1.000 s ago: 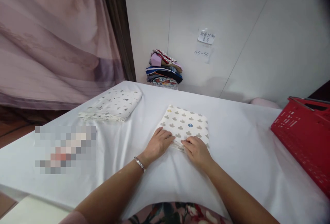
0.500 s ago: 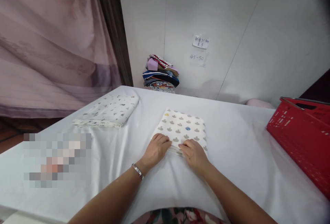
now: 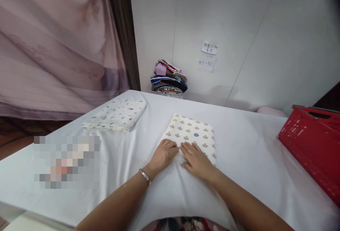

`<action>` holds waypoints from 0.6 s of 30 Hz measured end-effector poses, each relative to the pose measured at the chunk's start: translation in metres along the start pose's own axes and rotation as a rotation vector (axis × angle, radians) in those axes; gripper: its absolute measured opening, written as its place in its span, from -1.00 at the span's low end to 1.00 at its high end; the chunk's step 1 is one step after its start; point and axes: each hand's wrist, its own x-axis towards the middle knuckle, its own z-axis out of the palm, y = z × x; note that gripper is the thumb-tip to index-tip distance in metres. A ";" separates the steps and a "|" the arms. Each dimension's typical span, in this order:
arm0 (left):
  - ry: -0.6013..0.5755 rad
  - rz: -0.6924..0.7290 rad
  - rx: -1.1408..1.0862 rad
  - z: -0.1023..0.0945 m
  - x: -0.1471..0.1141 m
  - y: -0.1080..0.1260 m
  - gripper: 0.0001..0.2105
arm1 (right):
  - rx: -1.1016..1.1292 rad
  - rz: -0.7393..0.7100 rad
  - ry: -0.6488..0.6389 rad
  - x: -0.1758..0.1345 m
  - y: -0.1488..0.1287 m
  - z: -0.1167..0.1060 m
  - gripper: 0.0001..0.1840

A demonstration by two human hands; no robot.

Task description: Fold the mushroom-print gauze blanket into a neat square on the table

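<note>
A folded white cloth (image 3: 190, 127) with grey mushroom-like shapes, one blue and one yellow, lies flat on the white-covered table (image 3: 244, 153) before me. My left hand (image 3: 164, 153), with a bracelet at the wrist, is closed on its near left edge, thumb and fingers together. On the same near edge rests my right hand (image 3: 197, 161), its fingers stretched out over the top of the cloth and the thumb apart. Part of the near edge is hidden under both hands. To the left lies a second folded white cloth (image 3: 117, 114) with small grey prints.
A red plastic basket (image 3: 313, 146) stands at the right. Behind the table is a pile of folded fabrics (image 3: 170, 82) by the wall, with paper notes (image 3: 208, 55) above. A pink curtain (image 3: 58, 46) hangs at the left. A blurred patch (image 3: 66, 162) hides something on the table.
My right hand has gone from fingers curled at the cloth's near edge to fingers laid out on top. My left hand stays at its corner. The view has shifted slightly.
</note>
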 end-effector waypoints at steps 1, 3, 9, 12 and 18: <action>0.017 -0.013 -0.036 0.000 -0.001 -0.002 -0.81 | -0.021 0.009 -0.025 -0.001 0.001 0.006 -0.37; 0.055 -0.050 -0.110 0.001 -0.002 -0.006 -0.81 | -0.040 0.029 -0.057 -0.002 0.001 0.014 -0.32; 0.147 -0.221 -0.108 0.003 -0.002 -0.015 -0.82 | -0.003 0.068 -0.154 -0.012 0.002 0.002 -0.34; 0.189 -0.315 -0.064 -0.001 -0.003 -0.017 -0.83 | -0.002 0.099 -0.128 -0.030 0.007 -0.003 -0.37; 0.251 -0.512 -0.121 -0.001 -0.007 -0.024 -0.87 | 0.016 0.148 0.027 -0.075 0.023 0.006 -0.39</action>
